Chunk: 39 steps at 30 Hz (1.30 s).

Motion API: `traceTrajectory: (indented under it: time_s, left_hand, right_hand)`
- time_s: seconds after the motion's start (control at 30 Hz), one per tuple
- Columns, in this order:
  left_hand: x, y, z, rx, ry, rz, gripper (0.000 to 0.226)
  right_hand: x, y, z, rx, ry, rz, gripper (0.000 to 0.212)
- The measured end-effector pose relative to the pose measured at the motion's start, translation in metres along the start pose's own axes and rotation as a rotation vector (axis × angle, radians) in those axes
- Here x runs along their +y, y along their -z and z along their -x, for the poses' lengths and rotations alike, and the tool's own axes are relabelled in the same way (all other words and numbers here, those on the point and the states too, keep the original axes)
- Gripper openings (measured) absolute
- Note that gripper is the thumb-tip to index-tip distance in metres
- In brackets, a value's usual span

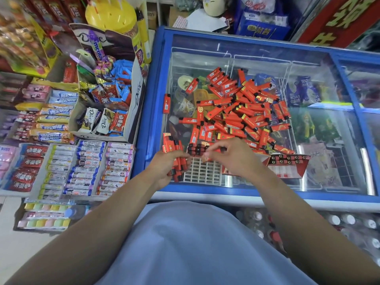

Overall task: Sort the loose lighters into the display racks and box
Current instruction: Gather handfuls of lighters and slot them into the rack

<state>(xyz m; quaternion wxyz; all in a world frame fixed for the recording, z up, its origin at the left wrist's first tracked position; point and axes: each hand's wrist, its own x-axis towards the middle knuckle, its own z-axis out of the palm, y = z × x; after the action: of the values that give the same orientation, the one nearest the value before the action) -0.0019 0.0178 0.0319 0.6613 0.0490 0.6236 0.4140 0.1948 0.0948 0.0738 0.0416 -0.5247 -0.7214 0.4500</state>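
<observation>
Red lighters (pixel 242 108) are lying in a loose heap on the glass lid of a blue-framed freezer (pixel 158 79). Nearer the person, a white grid rack (pixel 202 171) is holding one row of lighters at its far edge, with a red box (pixel 287 165) just to its right. The left hand (pixel 167 167) is gripping a bundle of lighters (pixel 177 159), while the right hand (pixel 232 155) is pinching one lighter above the rack.

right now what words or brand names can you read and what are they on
"Dove": white display box
"Dove": wrappers in that box
"mentos": candy roll
Print on the lighters, the toothpaste-like tubes and the red sign: too blurred to read.
</observation>
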Motion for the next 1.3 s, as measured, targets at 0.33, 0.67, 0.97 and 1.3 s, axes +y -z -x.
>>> traceTrajectory:
  time_s: [0.33,0.67,0.97,1.3]
  left_hand:
    - [-0.006,-0.013,0.002,-0.013,0.068,-0.105,0.017]
    - [-0.004,-0.010,0.001,-0.036,0.058,-0.101,0.021]
    - [-0.003,-0.009,0.000,-0.013,0.042,-0.059,0.025]
    - [0.001,-0.007,0.003,-0.041,0.023,0.007,0.030]
  right_hand:
    - [0.013,-0.017,0.000,0.157,0.077,0.479,0.032]
    - [0.029,-0.032,0.000,0.259,0.157,0.532,0.024]
    - [0.039,-0.042,-0.007,0.358,0.149,0.512,0.020]
    - [0.029,-0.044,-0.005,0.420,0.153,0.389,0.010]
